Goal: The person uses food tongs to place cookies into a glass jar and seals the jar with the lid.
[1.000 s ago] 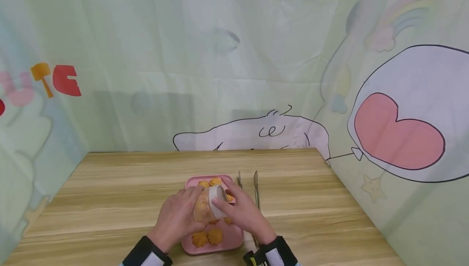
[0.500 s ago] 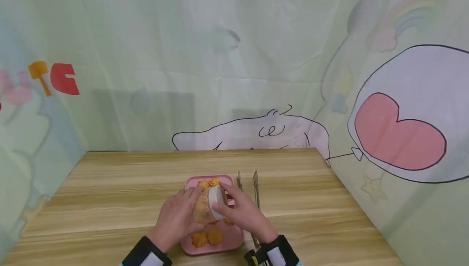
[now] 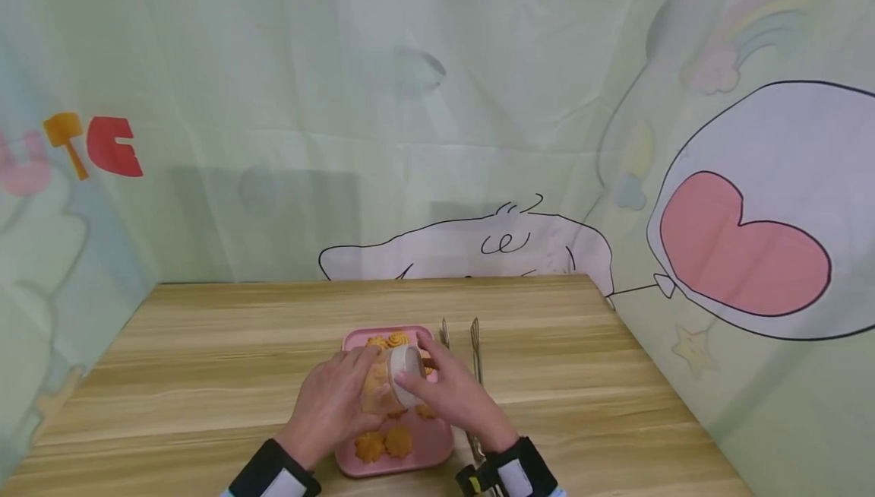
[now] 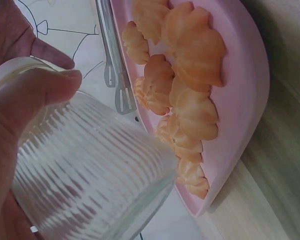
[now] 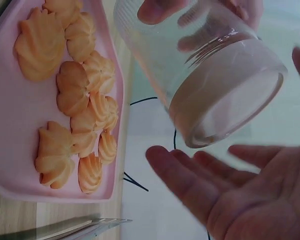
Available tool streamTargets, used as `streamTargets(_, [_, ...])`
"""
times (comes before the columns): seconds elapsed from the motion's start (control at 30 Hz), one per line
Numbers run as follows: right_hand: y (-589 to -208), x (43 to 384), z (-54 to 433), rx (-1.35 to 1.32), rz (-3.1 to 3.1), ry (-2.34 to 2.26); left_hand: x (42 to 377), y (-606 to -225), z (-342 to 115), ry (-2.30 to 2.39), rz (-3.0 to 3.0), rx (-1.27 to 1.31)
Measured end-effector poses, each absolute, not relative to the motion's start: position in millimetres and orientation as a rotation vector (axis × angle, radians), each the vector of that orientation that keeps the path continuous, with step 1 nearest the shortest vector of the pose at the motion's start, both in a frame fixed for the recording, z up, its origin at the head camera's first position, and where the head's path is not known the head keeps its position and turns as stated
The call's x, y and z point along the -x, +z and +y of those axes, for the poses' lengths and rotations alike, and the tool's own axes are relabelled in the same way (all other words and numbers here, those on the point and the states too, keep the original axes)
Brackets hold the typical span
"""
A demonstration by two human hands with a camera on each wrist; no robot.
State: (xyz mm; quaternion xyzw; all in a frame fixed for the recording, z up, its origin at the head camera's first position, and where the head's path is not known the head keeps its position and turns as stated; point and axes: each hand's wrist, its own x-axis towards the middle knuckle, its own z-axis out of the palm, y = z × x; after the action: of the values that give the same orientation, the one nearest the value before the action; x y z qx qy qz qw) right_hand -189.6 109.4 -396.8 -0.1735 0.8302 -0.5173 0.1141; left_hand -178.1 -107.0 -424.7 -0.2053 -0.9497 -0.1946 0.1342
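My left hand [image 3: 331,406] grips a clear ribbed glass jar [image 4: 100,170] above the tray, tilted so its pale lid [image 5: 240,105] points to the right. The lid sits on the jar's mouth. Around the lid, my right hand [image 3: 458,398] has its fingers spread. In the right wrist view these fingers [image 5: 185,185] are relaxed, with a gap between them and the lid. Below both hands lies a pink tray [image 3: 434,447] bearing several golden piped cookies [image 5: 72,90]. Through the glass, no cookie can be made out in the left wrist view.
A pair of metal tongs [image 3: 477,352] lies on the wooden table [image 3: 581,390], right of the tray and partly hidden by my right arm. Behind the table hangs a printed cloth backdrop [image 3: 273,102] with cartoon drawings.
My right fingers shift slightly around the lid. The left hand and the jar stay almost where they were, and the cookies lie as before.
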Motion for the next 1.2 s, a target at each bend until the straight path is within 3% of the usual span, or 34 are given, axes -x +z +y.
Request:
streamTargets(0.2, [-395.3, 191.1, 106.7, 0.411, 2.508, -1.463, 178.3, -424.5, -107.2, -0.552, -2.765, 0.602])
streamTargets(0.73, [-396.6, 191.1, 114.2, 0.694, 2.395, -1.546, 179.3, -424.7, -109.2, -0.649, -2.763, 0.595])
streamTargets(1.2, [-394.9, 191.6, 108.8, 0.493, 2.496, -1.470, 178.7, -422.3, -108.4, -0.620, -2.783, 0.591])
